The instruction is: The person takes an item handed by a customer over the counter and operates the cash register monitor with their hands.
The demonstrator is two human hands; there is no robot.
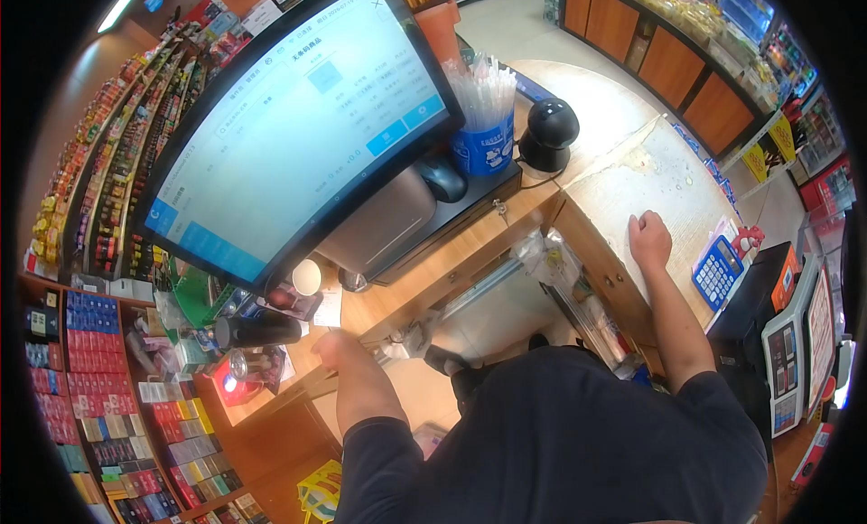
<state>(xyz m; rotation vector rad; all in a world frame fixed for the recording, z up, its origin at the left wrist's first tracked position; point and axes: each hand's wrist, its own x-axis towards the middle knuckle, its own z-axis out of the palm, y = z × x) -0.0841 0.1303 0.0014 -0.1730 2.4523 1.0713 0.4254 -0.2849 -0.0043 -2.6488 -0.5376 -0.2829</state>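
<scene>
Right hand rests near the blue calculator, left hand near a paper slip

The right hand point(650, 242) rests on the worn, pale surface point(637, 188) right of the frame's centre. Its fingers look curled in, but the palm is turned away, so I cannot tell whether it is closed or holds anything. Nearest to it, below and to the right, lies the blue calculator point(718, 271), apart from the fingers, with a small red figure point(748, 238) just beside its top end. The calculator should be light, stiff and a little slick; its long side edges would give the best hold, with the keys left unpressed.

Left of the centre, the left hand point(330, 350) is foreshortened at the end of the forearm; its fingers and grip cannot be made out. Just above it is a white paper slip point(328, 309), probably limp and easily creased, best pinched at a corner. A paper cup point(306, 277) stands near; its thin wall would likely dent, so a light hold around the rim suits it.
</scene>
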